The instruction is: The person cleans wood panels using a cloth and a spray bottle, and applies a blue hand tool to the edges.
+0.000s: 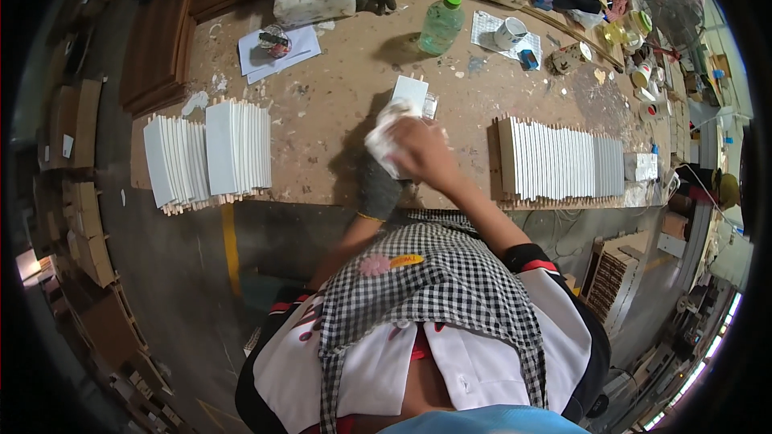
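Right hand with white cloth on white panel

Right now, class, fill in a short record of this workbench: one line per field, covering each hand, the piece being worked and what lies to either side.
Right hand: presses a white cloth onto a white panel
Left hand: in a dark glove, low at the bench edge under the right hand; grip hidden
Left side: two stacks of panels
Right side: long row of panels
Behind: green bottle, mug
Surface: stained bench
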The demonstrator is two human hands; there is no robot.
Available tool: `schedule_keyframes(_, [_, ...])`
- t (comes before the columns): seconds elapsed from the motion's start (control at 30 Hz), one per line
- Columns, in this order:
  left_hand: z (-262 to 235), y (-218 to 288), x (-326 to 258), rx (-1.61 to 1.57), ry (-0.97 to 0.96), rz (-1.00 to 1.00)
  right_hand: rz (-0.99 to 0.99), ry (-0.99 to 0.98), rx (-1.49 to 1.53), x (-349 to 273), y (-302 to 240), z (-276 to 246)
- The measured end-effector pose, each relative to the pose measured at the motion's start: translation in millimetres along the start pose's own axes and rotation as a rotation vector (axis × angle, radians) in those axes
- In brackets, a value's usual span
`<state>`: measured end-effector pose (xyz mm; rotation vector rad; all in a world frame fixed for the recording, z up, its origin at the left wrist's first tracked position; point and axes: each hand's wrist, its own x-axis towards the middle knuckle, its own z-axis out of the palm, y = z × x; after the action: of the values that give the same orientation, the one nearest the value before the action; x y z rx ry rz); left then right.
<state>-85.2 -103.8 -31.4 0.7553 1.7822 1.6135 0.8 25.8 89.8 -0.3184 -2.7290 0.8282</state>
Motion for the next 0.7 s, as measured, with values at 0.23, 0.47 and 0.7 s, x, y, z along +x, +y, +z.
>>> schedule_keyframes(0.23, [6, 49, -6, 0.626, 0.104, 0.25, 0.585, -0.094, -0.069, 81, 150, 0])
schedule_keyframes(0.47, [9, 45, -22, -0.211, 0.104, -0.164, 0.073, -0.221, -0.108, 53, 58, -7])
schedule_keyframes(0.7, [8, 19, -30, -0.179, 0.146, -0.153, 0.154, 0.001, -0.176, 53, 74, 6])
